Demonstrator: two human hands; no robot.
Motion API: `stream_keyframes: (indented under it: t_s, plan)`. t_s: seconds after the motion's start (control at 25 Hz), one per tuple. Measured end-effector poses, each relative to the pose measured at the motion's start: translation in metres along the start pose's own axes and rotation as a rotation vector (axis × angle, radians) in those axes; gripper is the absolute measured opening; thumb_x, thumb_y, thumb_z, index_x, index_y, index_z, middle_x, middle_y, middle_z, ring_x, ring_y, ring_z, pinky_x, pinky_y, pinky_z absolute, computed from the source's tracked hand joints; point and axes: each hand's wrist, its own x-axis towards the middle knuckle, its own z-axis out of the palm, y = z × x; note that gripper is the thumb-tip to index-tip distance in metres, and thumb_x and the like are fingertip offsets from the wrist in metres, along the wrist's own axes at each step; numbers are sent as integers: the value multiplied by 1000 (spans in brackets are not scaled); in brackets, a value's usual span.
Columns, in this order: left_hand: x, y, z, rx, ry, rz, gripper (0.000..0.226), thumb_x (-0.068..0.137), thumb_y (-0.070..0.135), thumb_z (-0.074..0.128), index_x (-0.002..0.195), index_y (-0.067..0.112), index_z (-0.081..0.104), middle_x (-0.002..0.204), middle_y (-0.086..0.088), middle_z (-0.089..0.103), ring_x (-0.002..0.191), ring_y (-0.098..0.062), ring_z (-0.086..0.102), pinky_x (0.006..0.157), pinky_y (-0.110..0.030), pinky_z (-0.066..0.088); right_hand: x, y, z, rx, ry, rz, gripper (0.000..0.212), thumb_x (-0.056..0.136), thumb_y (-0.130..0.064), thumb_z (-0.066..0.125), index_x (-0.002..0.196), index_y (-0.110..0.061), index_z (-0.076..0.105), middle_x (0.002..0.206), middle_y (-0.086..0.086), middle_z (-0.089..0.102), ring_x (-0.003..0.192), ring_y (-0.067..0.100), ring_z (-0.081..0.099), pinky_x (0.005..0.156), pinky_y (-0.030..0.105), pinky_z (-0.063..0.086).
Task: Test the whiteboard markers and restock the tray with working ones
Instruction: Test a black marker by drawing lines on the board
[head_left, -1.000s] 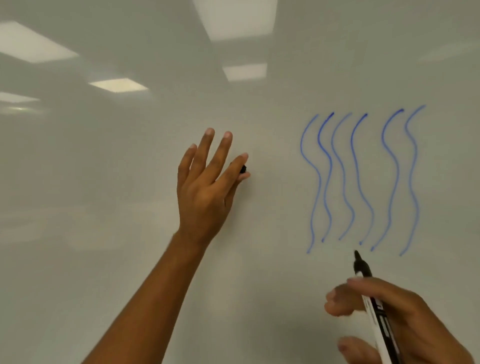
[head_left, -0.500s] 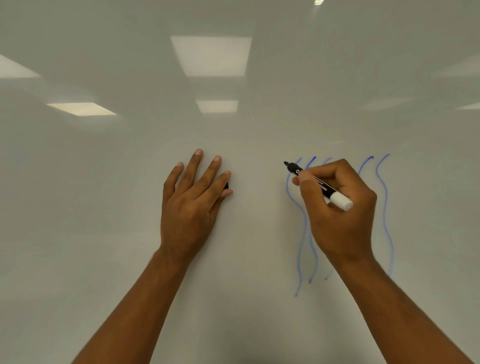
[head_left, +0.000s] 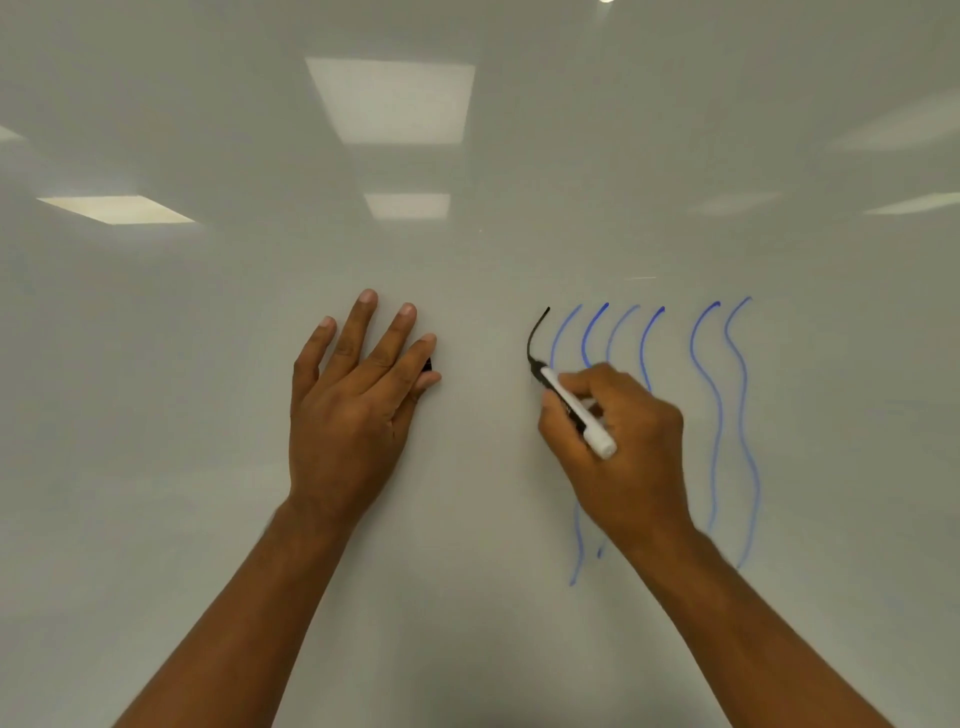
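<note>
Now, black marker (head_left: 561, 392): drawing test stroke (head_left: 530, 340) beside blue squiggles (head_left: 719, 410).
Right hand (head_left: 628, 452): clamping black marker.
Left hand (head_left: 345, 415): pinching cap (head_left: 427, 365).
Next: judging ink.

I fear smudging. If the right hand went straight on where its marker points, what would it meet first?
The marker seems to touch the whiteboard with its tip. Sliding on up-left, it would likely meet only bare board, passing right of the left hand, which pinches a black cap.
</note>
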Motion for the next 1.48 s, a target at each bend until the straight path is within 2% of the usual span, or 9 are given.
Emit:
stream_keyframes:
  t_s: [0.24, 0.36, 0.48, 0.6, 0.8, 0.96, 1.04, 1.2, 1.48]
  plan:
    - [0, 1, 1, 15, 9, 6, 33, 109, 31, 63, 137, 15, 70, 151, -5, 59, 152, -30, 45, 119, -57, 40, -125, 16, -24, -146, -130, 99, 11, 83, -29, 65, 77, -20, 64, 65, -5, 56, 58, 19, 55, 52, 36, 48]
    - [-1, 0, 0, 18, 21, 5, 33, 109, 31, 64, 137, 15, 70, 151, -4, 60, 152, -30, 45, 119, -56, 39, -166, 17, -16, -289, -192, 66, 19, 71, -10, 80, 64, -13, 63, 55, 1, 52, 46, 22, 49, 42, 36, 46]
    - [0, 1, 0, 10, 12, 1, 33, 109, 31, 63, 137, 16, 70, 152, -3, 59, 153, -29, 44, 120, -56, 38, -160, 12, -19, -207, -239, 190, 26, 71, -7, 85, 71, -24, 65, 54, -5, 55, 46, 14, 52, 44, 33, 47]
    - [0, 2, -1, 13, 3, -6, 33, 109, 31, 62, 138, 16, 70, 152, -4, 59, 152, -30, 44, 120, -55, 38, -123, 9, -28, 37, -83, 338, 25, 80, -12, 80, 89, -33, 69, 64, -6, 66, 47, 10, 57, 44, 25, 46]
    - [0, 4, -2, -6, -12, -8, 38, 110, 29, 59, 144, 14, 64, 155, -5, 55, 154, -30, 41, 122, -57, 36, -27, -22, -23, 228, 45, 85, 9, 94, -26, 67, 102, -25, 71, 72, -1, 70, 56, 16, 64, 48, 28, 49]
    - [-1, 5, -4, -9, -47, -4, 42, 109, 24, 56, 149, 13, 59, 158, -6, 52, 157, -29, 36, 124, -57, 33, 21, -30, -4, 178, 65, 44, 6, 89, -18, 70, 92, -20, 65, 76, -13, 69, 66, 10, 67, 50, 15, 46]
    - [-1, 5, -4, -5, -53, -7, 41, 109, 24, 56, 149, 13, 59, 159, -7, 52, 157, -30, 37, 124, -58, 33, 30, -26, 3, 138, 59, 58, 9, 88, -17, 70, 87, -22, 62, 70, -11, 67, 61, 13, 64, 45, 22, 45]
    - [-1, 4, -3, 0, -50, -3, 41, 109, 23, 56, 149, 13, 59, 159, -6, 52, 157, -30, 37, 123, -57, 33, 21, -20, 14, 43, 8, 7, 12, 92, -19, 66, 83, -12, 61, 64, 4, 61, 53, 22, 55, 48, 42, 44]
    - [-1, 5, -4, 5, -42, -6, 41, 110, 23, 55, 149, 13, 59, 159, -6, 51, 157, -30, 37, 124, -57, 33, -91, 3, -7, -188, -135, -87, 13, 92, -26, 62, 80, -20, 59, 65, -3, 47, 60, 19, 45, 54, 41, 44]
